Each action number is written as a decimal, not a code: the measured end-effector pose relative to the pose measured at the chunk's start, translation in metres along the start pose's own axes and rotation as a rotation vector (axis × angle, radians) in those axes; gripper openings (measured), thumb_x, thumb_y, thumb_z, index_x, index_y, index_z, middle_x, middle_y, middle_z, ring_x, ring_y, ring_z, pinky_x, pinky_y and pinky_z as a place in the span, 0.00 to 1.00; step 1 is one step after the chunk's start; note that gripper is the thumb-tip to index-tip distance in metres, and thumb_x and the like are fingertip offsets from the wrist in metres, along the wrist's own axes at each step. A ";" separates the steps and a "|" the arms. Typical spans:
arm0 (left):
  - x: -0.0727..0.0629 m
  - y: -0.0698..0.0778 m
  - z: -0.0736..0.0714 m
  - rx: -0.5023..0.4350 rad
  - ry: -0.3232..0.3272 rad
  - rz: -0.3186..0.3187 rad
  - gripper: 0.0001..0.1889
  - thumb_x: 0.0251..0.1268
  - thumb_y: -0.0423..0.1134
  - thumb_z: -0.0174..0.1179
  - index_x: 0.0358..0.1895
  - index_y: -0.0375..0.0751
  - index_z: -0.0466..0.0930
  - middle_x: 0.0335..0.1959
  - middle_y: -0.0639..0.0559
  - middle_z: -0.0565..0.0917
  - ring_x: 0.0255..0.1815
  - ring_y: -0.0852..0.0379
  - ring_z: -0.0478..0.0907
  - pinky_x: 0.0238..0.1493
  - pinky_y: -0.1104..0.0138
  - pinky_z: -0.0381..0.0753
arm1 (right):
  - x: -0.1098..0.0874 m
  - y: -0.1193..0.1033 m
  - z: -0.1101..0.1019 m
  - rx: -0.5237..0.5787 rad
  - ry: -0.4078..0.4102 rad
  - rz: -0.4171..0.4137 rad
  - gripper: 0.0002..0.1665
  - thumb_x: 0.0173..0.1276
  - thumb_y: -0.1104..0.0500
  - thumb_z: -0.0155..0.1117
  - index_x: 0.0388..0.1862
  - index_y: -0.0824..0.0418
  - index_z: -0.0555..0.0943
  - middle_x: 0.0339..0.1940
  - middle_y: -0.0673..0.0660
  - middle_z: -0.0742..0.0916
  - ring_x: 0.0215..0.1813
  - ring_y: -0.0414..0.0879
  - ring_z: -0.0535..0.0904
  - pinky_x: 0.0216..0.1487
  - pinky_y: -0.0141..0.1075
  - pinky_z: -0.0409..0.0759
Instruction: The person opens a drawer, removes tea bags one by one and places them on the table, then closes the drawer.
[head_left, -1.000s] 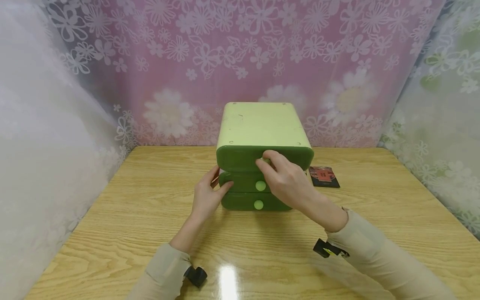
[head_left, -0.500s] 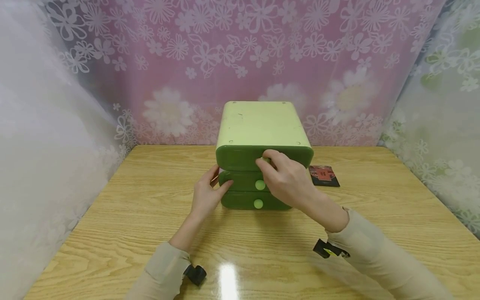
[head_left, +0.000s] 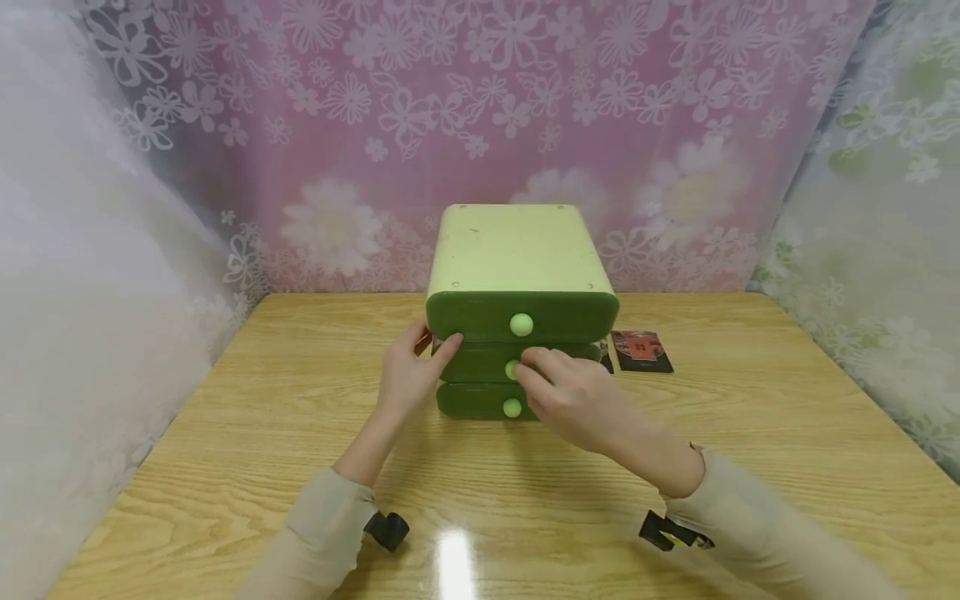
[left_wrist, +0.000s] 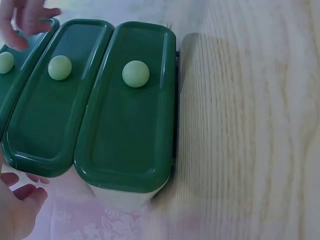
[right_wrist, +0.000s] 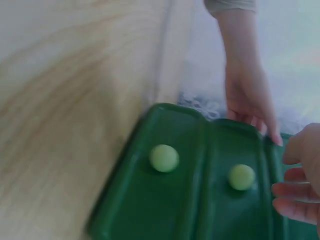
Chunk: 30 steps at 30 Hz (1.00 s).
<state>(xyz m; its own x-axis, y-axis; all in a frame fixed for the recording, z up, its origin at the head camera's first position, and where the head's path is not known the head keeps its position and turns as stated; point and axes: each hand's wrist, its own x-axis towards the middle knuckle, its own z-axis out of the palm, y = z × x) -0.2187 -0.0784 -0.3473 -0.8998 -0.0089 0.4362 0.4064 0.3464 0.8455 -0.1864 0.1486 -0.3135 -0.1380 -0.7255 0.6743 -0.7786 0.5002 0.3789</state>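
A small drawer cabinet [head_left: 522,250] with a pale green shell stands on the table. Its three dark green drawer fronts, stacked one above another, look pushed in, each with a round light green knob. My left hand [head_left: 405,371] grips the cabinet's left edge, thumb on the front near the seam between the top and middle drawers, fingers round the side. In the head view my right hand [head_left: 573,396] is at the middle knob [head_left: 512,370], partly covering it. The right wrist view is blurred and shows the right hand's fingers [right_wrist: 295,192] apart, nothing between them.
A black packet with a red patch [head_left: 642,351] lies on the wooden table [head_left: 750,433] right of the cabinet. Beside it, another dark item [head_left: 606,356] is partly hidden by the cabinet. A pink flowered curtain [head_left: 360,150] hangs behind the table.
My right hand has let go of the top knob and moved down to the middle one. The left thumb has slid slightly upward on the front.
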 end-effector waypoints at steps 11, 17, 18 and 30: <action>0.004 0.001 0.000 -0.015 0.027 0.084 0.18 0.59 0.45 0.63 0.48 0.37 0.80 0.44 0.46 0.80 0.51 0.51 0.77 0.53 0.61 0.75 | -0.009 -0.006 0.024 -0.073 -0.163 0.024 0.19 0.49 0.68 0.71 0.42 0.66 0.78 0.41 0.62 0.77 0.24 0.48 0.76 0.16 0.33 0.74; 0.004 0.001 0.000 -0.005 0.037 0.098 0.18 0.60 0.44 0.63 0.47 0.35 0.80 0.44 0.45 0.81 0.51 0.50 0.77 0.52 0.60 0.76 | -0.008 -0.005 0.030 -0.099 -0.179 -0.003 0.10 0.62 0.70 0.58 0.43 0.68 0.78 0.42 0.64 0.76 0.26 0.50 0.76 0.20 0.34 0.76; 0.004 0.001 0.000 -0.004 0.038 0.099 0.18 0.60 0.44 0.63 0.48 0.35 0.80 0.44 0.44 0.81 0.51 0.50 0.77 0.52 0.60 0.76 | -0.008 -0.005 0.030 -0.098 -0.174 -0.005 0.10 0.63 0.70 0.55 0.43 0.68 0.78 0.42 0.64 0.76 0.26 0.50 0.76 0.20 0.34 0.76; 0.004 0.000 0.001 0.001 0.054 0.091 0.18 0.58 0.45 0.64 0.46 0.35 0.81 0.44 0.45 0.81 0.50 0.50 0.78 0.51 0.60 0.77 | -0.007 -0.004 0.033 -0.092 -0.132 -0.025 0.21 0.75 0.67 0.34 0.40 0.69 0.78 0.40 0.63 0.76 0.24 0.49 0.74 0.19 0.33 0.74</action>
<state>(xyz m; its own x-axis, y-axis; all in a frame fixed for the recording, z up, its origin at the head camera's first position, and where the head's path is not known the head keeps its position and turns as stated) -0.2229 -0.0774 -0.3458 -0.8491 -0.0279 0.5275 0.4862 0.3492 0.8010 -0.2029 0.1366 -0.3407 -0.2034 -0.7909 0.5771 -0.7240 0.5183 0.4552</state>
